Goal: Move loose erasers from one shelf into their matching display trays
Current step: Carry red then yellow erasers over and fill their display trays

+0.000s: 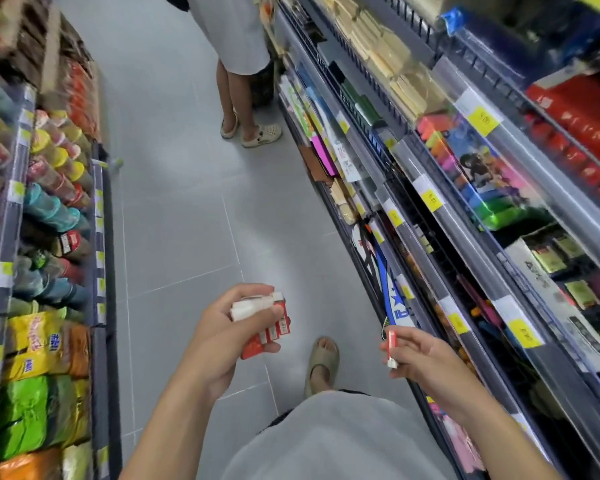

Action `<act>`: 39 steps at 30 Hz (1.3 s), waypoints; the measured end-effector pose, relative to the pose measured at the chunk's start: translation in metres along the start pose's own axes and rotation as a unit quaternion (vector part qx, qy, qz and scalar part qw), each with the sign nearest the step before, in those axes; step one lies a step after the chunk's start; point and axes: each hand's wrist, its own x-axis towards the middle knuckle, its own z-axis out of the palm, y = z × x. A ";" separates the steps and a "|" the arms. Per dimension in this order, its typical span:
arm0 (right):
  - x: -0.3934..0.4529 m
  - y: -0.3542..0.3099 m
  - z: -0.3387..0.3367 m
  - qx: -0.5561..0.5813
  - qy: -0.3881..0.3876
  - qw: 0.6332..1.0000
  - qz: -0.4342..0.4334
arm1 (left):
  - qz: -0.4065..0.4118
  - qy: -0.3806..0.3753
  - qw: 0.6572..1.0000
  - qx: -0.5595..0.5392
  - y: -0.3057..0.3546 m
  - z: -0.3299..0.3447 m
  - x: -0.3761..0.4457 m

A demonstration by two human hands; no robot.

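Between two stocked shop shelves, above a grey tiled floor point(187, 220), a person carries loose erasers toward their display trays, which cannot be picked out among the goods on the right-hand stationery shelving point(465, 209). The left hand point(222, 341) is closed around a crowded bundle of small red-and-white sleeved erasers point(267, 327), several white ends poking out above the thumb and the red sleeves fanning below the fingers. The right hand point(426, 362) pinches a single slim red-and-white eraser point(391, 348) upright between thumb and fingertips, held near the shelf edge but touching nothing. The main risk appears to lie in the overfull left grip: the bundle looks loosely stacked rather than squared, so any shift of the fingers or a jolt in walking could let one slide out and drop to the floor. The single eraser, gripped only by its narrow sides, could likewise twist free. Blur across the shelves leaves the yellow price labels point(484, 121) hard to read, so a mismatch between eraser and tray seems possible. Another person point(236, 46) stands further along the aisle, well apart, and could be bumped if the walk carries on that way.
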 end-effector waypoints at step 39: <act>0.085 -0.288 0.016 0.254 0.350 0.861 -0.268 | 0.067 -0.508 0.839 0.182 0.310 0.268 0.324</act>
